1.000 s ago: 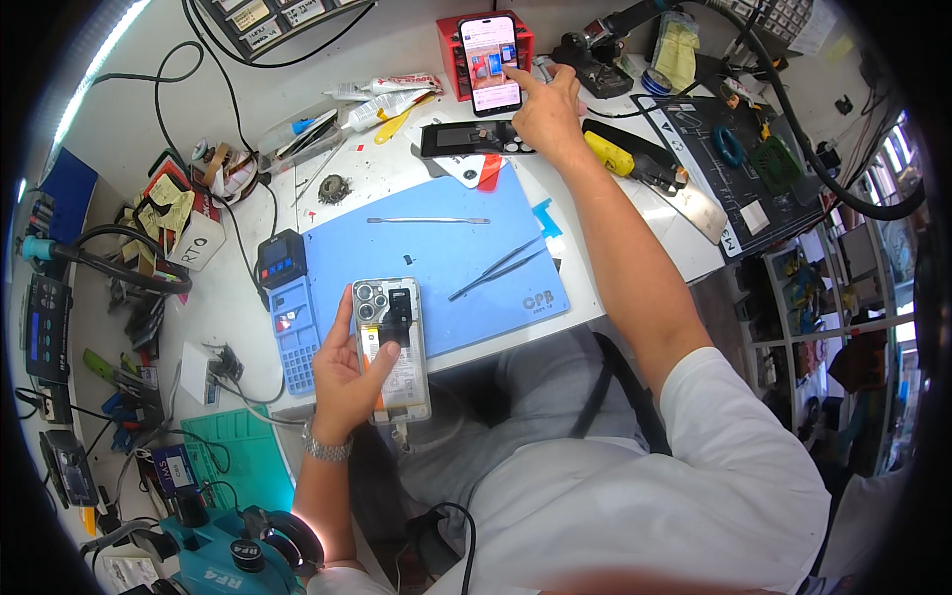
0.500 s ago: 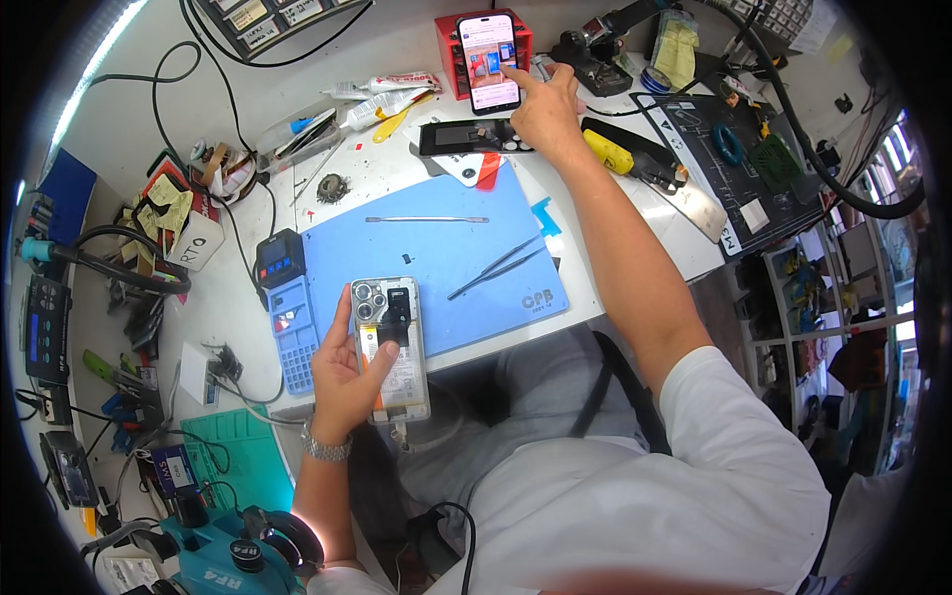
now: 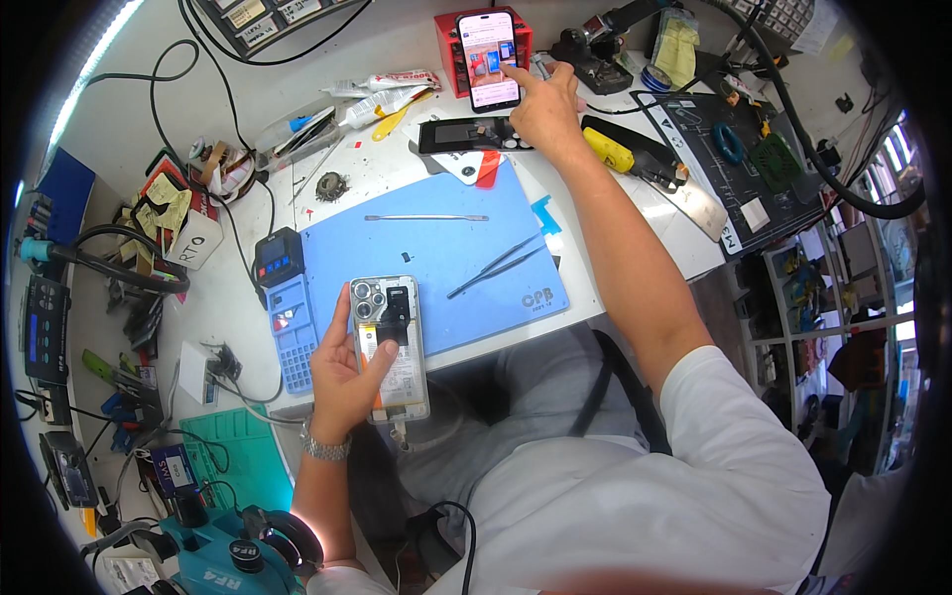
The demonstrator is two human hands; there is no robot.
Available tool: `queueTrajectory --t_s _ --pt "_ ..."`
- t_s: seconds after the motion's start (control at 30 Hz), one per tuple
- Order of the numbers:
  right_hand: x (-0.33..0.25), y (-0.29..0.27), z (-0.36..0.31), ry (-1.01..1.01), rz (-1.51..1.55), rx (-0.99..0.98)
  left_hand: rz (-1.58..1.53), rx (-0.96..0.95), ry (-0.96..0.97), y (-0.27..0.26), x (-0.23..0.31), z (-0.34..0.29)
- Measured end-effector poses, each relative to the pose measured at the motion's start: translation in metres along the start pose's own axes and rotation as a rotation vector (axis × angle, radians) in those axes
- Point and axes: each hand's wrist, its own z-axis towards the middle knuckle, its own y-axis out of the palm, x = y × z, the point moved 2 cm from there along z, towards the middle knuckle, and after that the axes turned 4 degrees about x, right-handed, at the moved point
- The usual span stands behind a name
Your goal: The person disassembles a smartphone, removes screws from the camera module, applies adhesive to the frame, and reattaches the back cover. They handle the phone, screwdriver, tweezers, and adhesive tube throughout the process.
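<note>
"What's the biggest thing before you?"

"The white counter (image 3: pixel 233 307). A blue mat (image 3: pixel 367 248) covers much of its middle, with a blue tray (image 3: pixel 297 362) along the left side. At the back sits a red box (image 3: pixel 447 59)."

"And your hands?"

"My right hand (image 3: pixel 550 111) is stretched across to the back, index finger out straight, the others bent. My left hand (image 3: pixel 342 382) is wrapped round a phone, thumb pressed over its back."

"Which phone is that?"

"The opened phone (image 3: pixel 409 369), camera end up, its insides showing. I have it over the mat's near edge, lower end past the counter. The upright phone (image 3: pixel 486 38) stands in front of the box, screen lit. My fingertip is at that screen; whether it touches, I can't tell."

"Anything smaller?"

"Dark tweezers (image 3: pixel 493 268) on the mat's right, a thin metal rod (image 3: pixel 426 217) farther back, and a tiny dark piece (image 3: pixel 406 257) between rod and phone."
</note>
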Motion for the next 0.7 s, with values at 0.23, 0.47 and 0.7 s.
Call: queueTrajectory --t_s 0.23,0.47,0.7 --pt "0.002 0.0024 0.001 0.006 -0.062 -0.015 0.002 0.009 0.001 0.0004 0.0 -0.0002" --pt "0.0038 0.0055 0.0014 -0.012 -0.049 -0.006 0.001 0.002 0.004 0.0001 0.0006 -0.0006" --pt "0.0017 0.0044 0.0012 0.002 -0.077 -0.03 0.001 0.01 -0.005 0.0008 0.0007 -0.0005"
